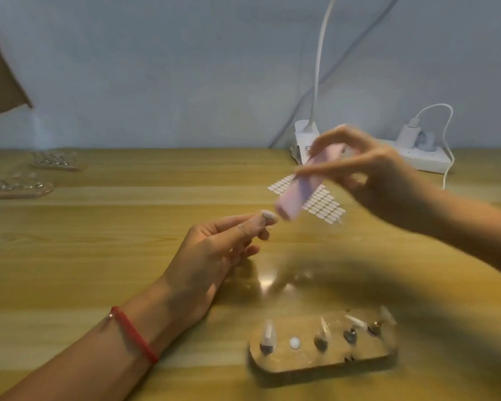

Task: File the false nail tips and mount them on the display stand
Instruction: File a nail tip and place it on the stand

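Observation:
My left hand (214, 250) pinches a pale false nail tip (269, 215) between thumb and forefinger above the wooden table (99, 256). My right hand (368, 172) holds a pink block nail file (298, 189), blurred, its lower end close to the nail tip. A wooden display stand (321, 360) lies near the front edge, with several pegs; clear nail tips sit on some pegs and one spot (294, 342) shows a white adhesive dot.
A sheet of white adhesive tabs (324, 205) lies behind the file. A white power strip (417, 157) with plugs and cables sits at the back right. Two more stands (18, 186) rest at the far left. A cardboard flap (0, 76) hangs upper left.

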The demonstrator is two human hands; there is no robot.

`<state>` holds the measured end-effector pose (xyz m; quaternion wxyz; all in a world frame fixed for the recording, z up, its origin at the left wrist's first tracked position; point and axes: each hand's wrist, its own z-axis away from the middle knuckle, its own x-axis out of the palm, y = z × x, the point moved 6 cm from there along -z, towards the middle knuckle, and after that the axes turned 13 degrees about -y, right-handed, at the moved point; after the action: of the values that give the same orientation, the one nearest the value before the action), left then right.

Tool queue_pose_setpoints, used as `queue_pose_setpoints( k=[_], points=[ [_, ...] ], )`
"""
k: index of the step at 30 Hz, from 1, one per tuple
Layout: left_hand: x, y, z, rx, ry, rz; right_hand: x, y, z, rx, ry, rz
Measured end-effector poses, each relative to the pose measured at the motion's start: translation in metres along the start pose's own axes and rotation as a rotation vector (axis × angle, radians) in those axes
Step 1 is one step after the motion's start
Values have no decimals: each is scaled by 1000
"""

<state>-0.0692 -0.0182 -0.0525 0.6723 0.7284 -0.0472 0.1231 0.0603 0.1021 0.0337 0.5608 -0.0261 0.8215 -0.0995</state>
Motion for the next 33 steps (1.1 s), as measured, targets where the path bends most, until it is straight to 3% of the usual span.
queue_pose_setpoints(
  k=[2, 5, 12, 24, 33],
  points=[
    [1, 1, 1, -8, -11, -32, -26, 29, 8, 139, 138, -10],
    [2, 5, 0, 25, 11, -10, -34, 36, 26, 162, 230, -29],
    [2, 2, -1, 28, 45, -24, 9, -13, 39, 48, 161, -171],
    [9, -2, 1, -17, -133, -69, 12, -31, 43, -25, 221, 144],
    [10, -2, 1, -48, -131, -122, 2, -38, 42, -100, 187, 302]
  ],
)
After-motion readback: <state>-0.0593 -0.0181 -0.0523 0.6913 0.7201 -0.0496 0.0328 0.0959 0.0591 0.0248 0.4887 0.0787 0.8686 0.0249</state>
